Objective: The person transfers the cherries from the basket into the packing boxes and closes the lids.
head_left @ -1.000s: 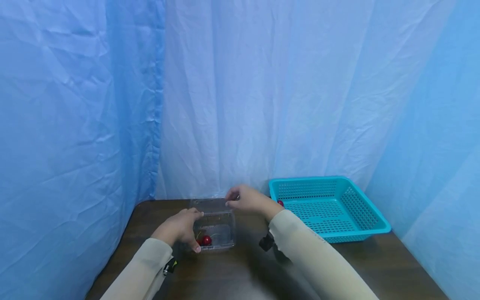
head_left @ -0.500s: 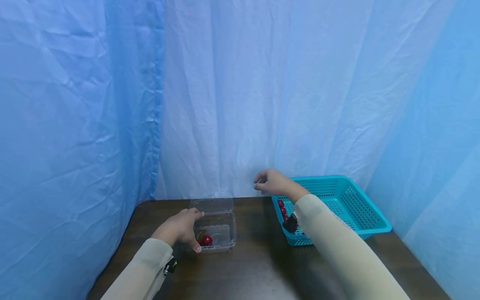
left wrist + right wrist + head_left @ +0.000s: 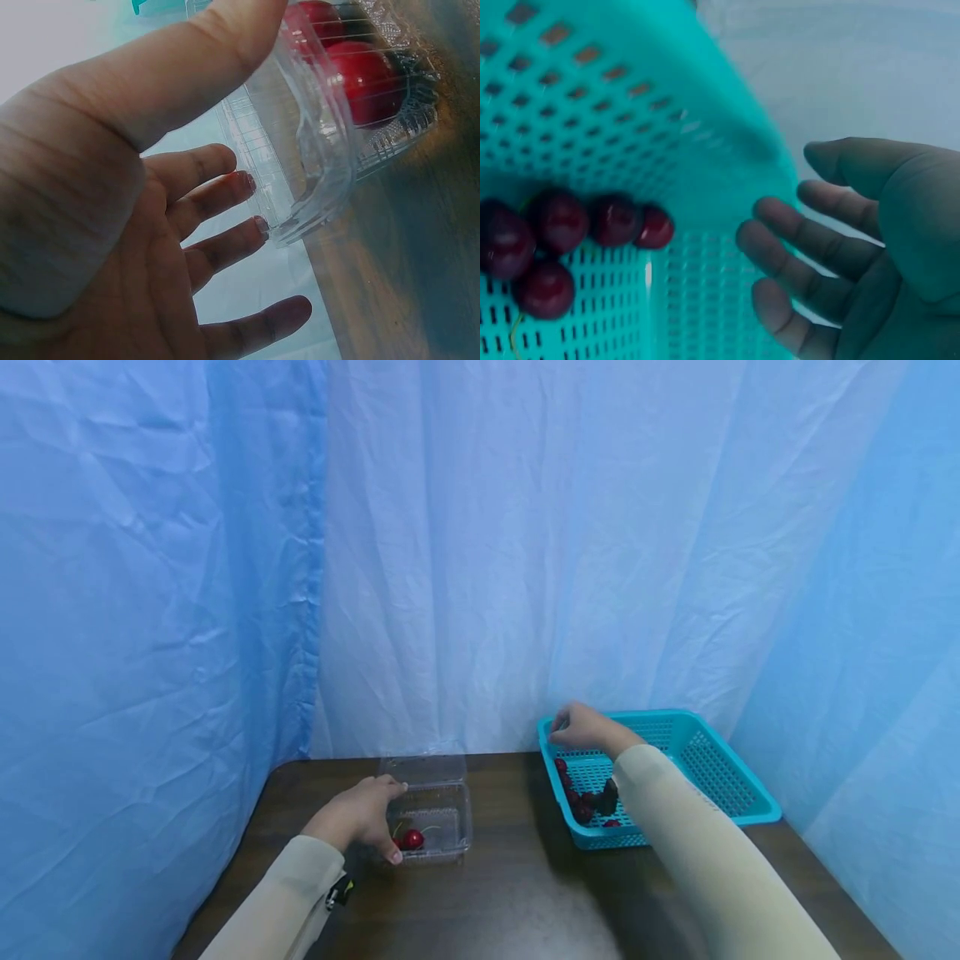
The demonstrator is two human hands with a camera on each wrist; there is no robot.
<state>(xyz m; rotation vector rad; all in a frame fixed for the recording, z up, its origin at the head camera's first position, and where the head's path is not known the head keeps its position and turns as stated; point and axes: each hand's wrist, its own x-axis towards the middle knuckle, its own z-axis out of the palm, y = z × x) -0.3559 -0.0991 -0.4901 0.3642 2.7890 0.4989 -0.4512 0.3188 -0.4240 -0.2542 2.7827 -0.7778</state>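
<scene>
In the head view my left hand (image 3: 358, 814) lies along the left side of a clear plastic clamshell box (image 3: 448, 852). Its thumb is at the near corner and its fingers are at the far corner. In the left wrist view the fingers are spread, with some fingertips against the clear plastic. Two red cherries (image 3: 367, 84) lie inside the box, and its lid (image 3: 424, 768) is folded back. Over the far left corner of a turquoise basket (image 3: 750, 793) is my right hand (image 3: 855, 259), its fingers loosely bent with nothing between them. Several dark cherries (image 3: 559, 221) lie in the basket, one with a visible stem.
Box and basket stand apart on a dark brown wooden table (image 3: 450, 910). Blue-white curtains (image 3: 465, 568) hang behind the table and along both sides. A small black wrist device (image 3: 606, 797) on the right arm covers part of the basket's inside.
My right hand has moved right, from above the box's lid to the basket's far left corner. More cherries in the basket have come into sight. The left hand and the box have stayed put.
</scene>
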